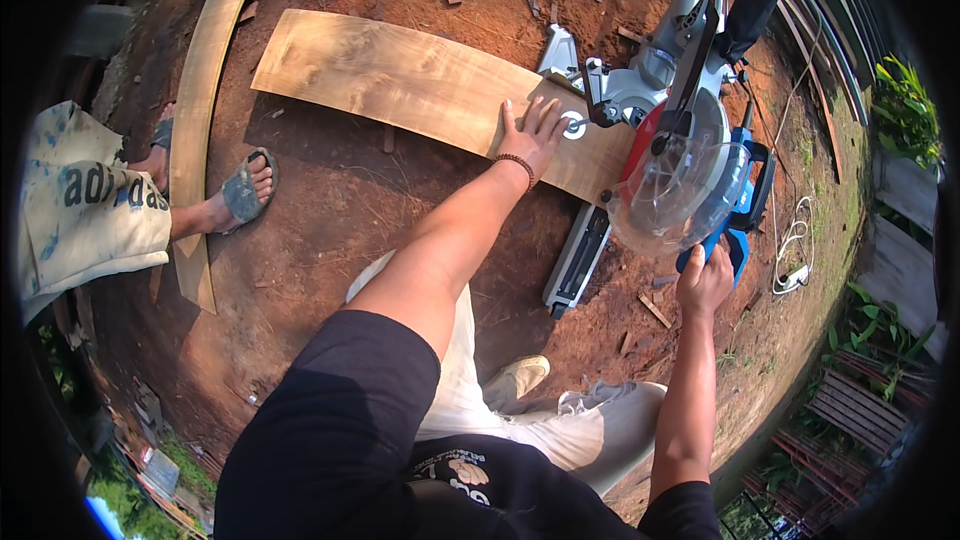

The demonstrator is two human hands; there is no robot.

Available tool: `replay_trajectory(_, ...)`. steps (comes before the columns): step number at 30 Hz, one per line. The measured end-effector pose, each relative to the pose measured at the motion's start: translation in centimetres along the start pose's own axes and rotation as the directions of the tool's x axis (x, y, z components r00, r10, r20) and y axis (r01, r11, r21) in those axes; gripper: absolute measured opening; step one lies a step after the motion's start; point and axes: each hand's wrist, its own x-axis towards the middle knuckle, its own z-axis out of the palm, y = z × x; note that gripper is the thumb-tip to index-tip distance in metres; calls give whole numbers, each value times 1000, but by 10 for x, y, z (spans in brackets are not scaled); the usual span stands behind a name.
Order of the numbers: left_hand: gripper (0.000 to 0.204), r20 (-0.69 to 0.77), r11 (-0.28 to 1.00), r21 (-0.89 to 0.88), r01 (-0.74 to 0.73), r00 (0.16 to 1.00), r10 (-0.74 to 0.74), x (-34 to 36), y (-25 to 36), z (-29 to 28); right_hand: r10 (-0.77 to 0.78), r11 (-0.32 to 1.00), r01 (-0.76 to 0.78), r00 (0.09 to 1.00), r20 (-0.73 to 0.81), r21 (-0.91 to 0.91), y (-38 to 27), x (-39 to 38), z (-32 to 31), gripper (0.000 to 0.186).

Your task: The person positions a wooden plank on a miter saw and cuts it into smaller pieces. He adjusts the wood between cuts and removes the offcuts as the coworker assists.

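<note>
Board (pixel 390 75) under spread left fingers (pixel 549 118), right fingers (pixel 697 258) apparently round saw handle (pixel 740 250), clear guard (pixel 660 195) between, 1 plank (pixel 190 160) nearby.

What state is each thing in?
Left hand: spread on wide board
Right hand: closed on blue saw handle
Wide board: laid across saw base, right end reaching clear guard
Miter saw: upright; running or not, can't tell
Clamp pad: at the board; tightness unclear
Narrow plank: lying on the ground
White cable: bunched on the ground

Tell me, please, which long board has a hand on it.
The wider board, reaching into the miter saw, under the left hand; the narrower board at left has none.
</note>
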Motion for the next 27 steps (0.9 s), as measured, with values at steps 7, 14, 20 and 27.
replay_trajectory(7, 76, -22, 1000, -1, 11, 1000, -11, 3, 1, 9, 15, 1000, -15, 998, -53, 10, 0, 8, 5, 39)
replay_trajectory(14, 76, -2, 998, -54, 12, 1000, -12, 5, -3, 7, 27, 1000, -27, 999, -26, -2, -1, 9, 3, 41)
replay_trajectory(20, 78, 22, 1000, -9, 16, 1000, -15, 6, -6, 7, 16, 1000, -16, 1000, 7, 15, -12, -5, -3, 42)
replay_trajectory(27, 80, 21, 999, -28, 15, 1000, -15, 9, -11, 13, -17, 999, 17, 1000, 7, 42, -23, -47, -11, 39)
